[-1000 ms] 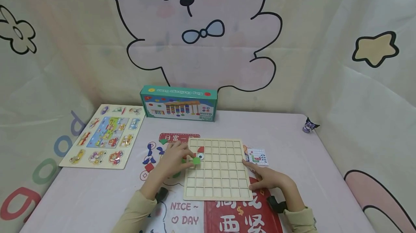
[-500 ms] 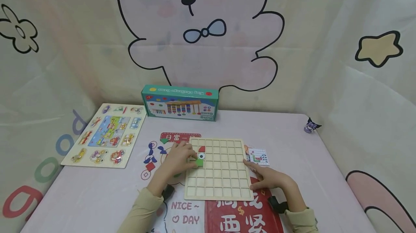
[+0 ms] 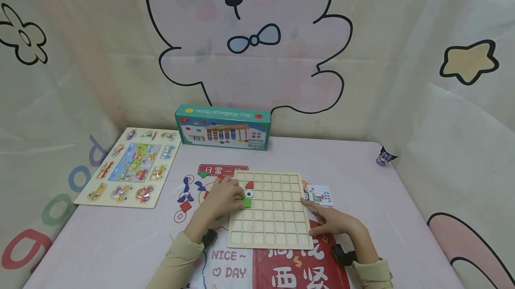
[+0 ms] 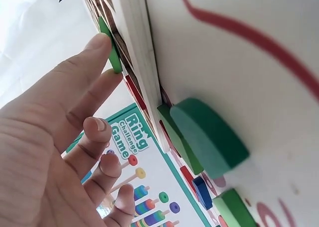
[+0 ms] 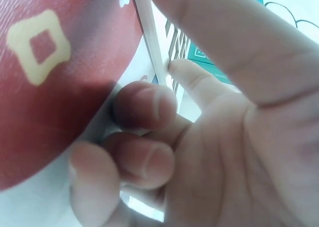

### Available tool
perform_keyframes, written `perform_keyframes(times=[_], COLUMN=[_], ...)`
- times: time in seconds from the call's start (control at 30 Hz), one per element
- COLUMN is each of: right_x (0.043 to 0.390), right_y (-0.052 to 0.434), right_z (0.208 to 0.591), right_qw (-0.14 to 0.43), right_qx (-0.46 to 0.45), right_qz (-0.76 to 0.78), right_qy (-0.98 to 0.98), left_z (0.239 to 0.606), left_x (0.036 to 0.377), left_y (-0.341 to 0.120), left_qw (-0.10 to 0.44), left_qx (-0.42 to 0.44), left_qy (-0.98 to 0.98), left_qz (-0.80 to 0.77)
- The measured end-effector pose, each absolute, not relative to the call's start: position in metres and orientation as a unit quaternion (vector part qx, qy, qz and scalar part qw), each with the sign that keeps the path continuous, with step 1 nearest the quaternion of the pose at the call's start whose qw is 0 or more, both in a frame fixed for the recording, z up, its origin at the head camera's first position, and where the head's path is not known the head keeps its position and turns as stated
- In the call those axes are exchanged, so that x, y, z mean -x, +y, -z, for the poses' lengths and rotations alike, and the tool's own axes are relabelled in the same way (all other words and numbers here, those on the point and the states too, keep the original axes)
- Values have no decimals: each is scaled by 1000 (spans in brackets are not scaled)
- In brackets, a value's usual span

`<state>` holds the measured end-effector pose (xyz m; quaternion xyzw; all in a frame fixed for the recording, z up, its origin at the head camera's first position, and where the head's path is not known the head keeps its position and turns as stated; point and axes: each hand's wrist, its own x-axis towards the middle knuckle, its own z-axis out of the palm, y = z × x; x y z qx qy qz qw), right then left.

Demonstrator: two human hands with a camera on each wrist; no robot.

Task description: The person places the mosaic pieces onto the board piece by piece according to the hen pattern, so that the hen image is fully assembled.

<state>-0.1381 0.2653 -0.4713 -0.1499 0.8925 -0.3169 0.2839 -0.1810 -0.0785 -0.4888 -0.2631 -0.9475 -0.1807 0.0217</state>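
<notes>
A wooden grid board (image 3: pixel 277 217) lies on the table in front of the person. The left hand (image 3: pixel 221 196) pinches a small green tile (image 3: pixel 247 203) with thumb and index finger at the board's left side. Edge-on in the left wrist view, the green tile (image 4: pixel 115 60) sits against the grid. Above it on the board are a tile with a white eye (image 3: pixel 249 193) and a red tile (image 3: pixel 250 184). The right hand (image 3: pixel 331 220) touches the board's right edge with spread thumb and index finger; its other fingers bend below in the right wrist view.
Loose coloured pieces, such as a dark green rounded block (image 4: pixel 212 137), lie left of the board. A pattern card (image 3: pixel 320 195) lies to the right. Behind stand a game box (image 3: pixel 223 128) and a picture puzzle board (image 3: pixel 92 197); a wrapped candy (image 3: pixel 384 157) lies far right.
The left hand has moved slightly right with the green tile. The tile now lies in the grid below the eye tile. The right hand keeps its place.
</notes>
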Motion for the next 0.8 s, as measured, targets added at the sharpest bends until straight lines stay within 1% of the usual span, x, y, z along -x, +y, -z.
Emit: perform_keyframes(times=[0.47, 0.8], right_x=[139, 138], right_y=[265, 266], right_z=[472, 473], right_qw=[287, 285], right_qx=[144, 144], right_qz=[328, 324], right_qy=[889, 891], left_z=[487, 489], left_x=[180, 180], left_y=[-81, -79], left_qw=[7, 21], left_qx=[241, 253], left_qy=[-952, -948], left_qz=[188, 191])
